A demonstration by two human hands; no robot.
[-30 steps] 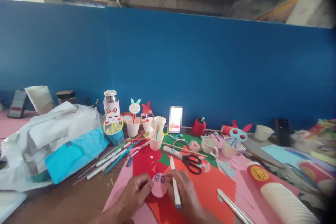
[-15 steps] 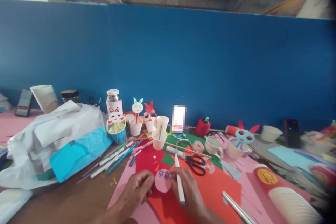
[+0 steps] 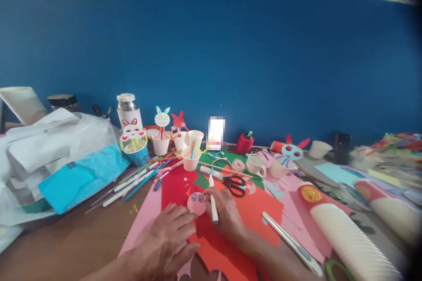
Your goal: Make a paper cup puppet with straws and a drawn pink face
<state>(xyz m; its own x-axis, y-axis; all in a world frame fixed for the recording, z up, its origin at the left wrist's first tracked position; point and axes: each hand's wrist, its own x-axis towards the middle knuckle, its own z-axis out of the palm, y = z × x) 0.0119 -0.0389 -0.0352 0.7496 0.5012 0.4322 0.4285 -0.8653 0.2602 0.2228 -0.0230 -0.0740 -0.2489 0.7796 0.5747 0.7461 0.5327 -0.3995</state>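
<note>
A round pink paper face (image 3: 196,204) with two drawn, lashed eyes lies over the red and orange paper (image 3: 226,246). My left hand (image 3: 169,237) rests palm down with its fingers spread, the fingertips at the lower left edge of the face. On the other side, my right hand (image 3: 224,210) is closed round a white marker (image 3: 213,204), whose tip points up and away. Its fingertips are beside the right edge of the face. Black scissors (image 3: 234,184) lie just beyond the right hand.
Behind the papers stand a cup with pipe cleaners (image 3: 191,160), rabbit-topped cups (image 3: 161,145), a thermos (image 3: 129,114) and a mug (image 3: 256,165). Markers (image 3: 132,184) and a plastic bag (image 3: 95,129) lie left. At right are a cutter (image 3: 292,242) and stacked paper cups (image 3: 349,237).
My left hand has opened from a curled pose beside the face and now lies flat. The right hand still holds the marker. The camera view has tilted down and turned right.
</note>
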